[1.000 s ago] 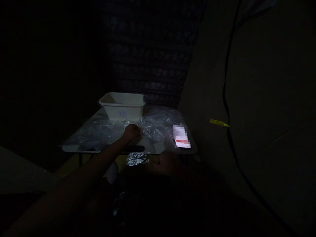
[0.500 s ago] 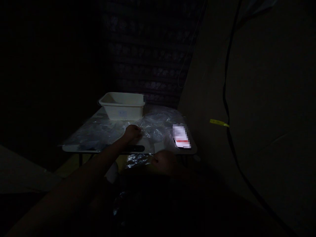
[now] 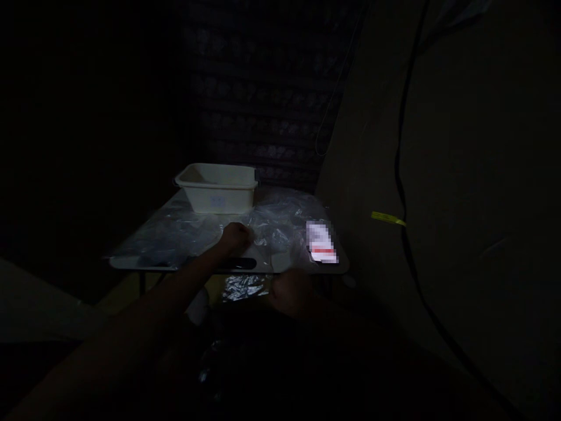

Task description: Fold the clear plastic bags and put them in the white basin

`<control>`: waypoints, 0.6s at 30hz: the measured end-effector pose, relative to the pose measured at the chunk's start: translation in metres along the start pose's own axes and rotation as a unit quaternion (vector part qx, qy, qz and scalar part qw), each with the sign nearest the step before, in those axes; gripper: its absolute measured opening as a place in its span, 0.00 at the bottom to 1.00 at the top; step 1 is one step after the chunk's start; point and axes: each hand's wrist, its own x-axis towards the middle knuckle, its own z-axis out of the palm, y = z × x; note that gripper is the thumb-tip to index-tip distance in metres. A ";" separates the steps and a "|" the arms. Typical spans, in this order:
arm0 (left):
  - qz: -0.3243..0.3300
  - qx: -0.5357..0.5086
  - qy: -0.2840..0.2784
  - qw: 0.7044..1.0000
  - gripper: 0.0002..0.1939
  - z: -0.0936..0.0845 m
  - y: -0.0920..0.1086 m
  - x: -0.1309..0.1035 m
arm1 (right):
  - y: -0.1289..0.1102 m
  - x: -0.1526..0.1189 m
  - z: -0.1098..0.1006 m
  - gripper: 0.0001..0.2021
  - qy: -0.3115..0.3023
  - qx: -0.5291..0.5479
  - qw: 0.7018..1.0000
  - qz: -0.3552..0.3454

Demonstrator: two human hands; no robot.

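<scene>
Clear plastic film or bags (image 3: 280, 234) lie crumpled over a white folding table (image 3: 267, 266). My left hand (image 3: 236, 236) is closed on the plastic near the middle of the table, behind the dark slot in its front edge. Just off the front edge, my right hand (image 3: 291, 291) is closed in a fist, dim and a little blurred; plastic runs down to it from the table. Shiny plastic (image 3: 245, 287) hangs below the edge between my hands.
A cream tub (image 3: 219, 202) stands at the table's back left. A lit screen (image 3: 322, 242), pixelated, lies at the right. Beyond the table, a dark cable (image 3: 398, 175) with a yellow tag (image 3: 388, 218) hangs along the right wall.
My right hand has shifted slightly down, off the table's edge. My left hand stays almost where it was, still closed on the plastic.
</scene>
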 end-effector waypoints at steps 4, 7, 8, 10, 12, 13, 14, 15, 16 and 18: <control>0.003 -0.002 -0.006 1.000 0.08 0.001 0.002 -0.002 | 0.014 0.004 0.006 0.19 -0.024 0.101 0.993 0.062; 0.001 -0.006 -0.007 1.000 0.08 0.002 0.000 -0.002 | 0.030 0.006 0.015 0.18 -0.123 0.216 0.963 0.107; 0.000 -0.008 -0.007 1.000 0.08 0.002 0.000 -0.001 | 0.033 0.005 0.018 0.18 -0.155 0.240 0.952 0.107; -0.001 -0.011 -0.006 1.000 0.08 0.003 -0.002 0.000 | 0.033 0.001 0.022 0.19 -0.152 0.239 0.954 0.100; -0.004 -0.015 -0.006 1.000 0.07 0.004 -0.003 0.001 | 0.026 -0.004 0.025 0.22 -0.081 0.182 0.970 0.136; -0.005 -0.016 -0.006 1.000 0.07 0.004 -0.003 0.002 | 0.021 -0.006 0.025 0.23 -0.056 0.161 0.976 0.135; -0.006 -0.017 -0.005 1.000 0.07 0.004 -0.003 0.002 | 0.015 -0.007 0.025 0.24 -0.042 0.147 0.980 0.126; -0.007 -0.018 -0.004 1.000 0.07 0.005 -0.003 0.001 | 0.011 -0.008 0.024 0.23 -0.035 0.138 0.983 0.114; -0.007 -0.020 -0.003 1.000 0.07 0.005 -0.002 0.000 | 0.007 -0.007 0.023 0.22 -0.034 0.133 0.985 0.101; -0.008 -0.021 -0.002 1.000 0.08 0.005 -0.001 -0.002 | 0.002 -0.005 0.020 0.20 -0.033 0.125 0.988 0.089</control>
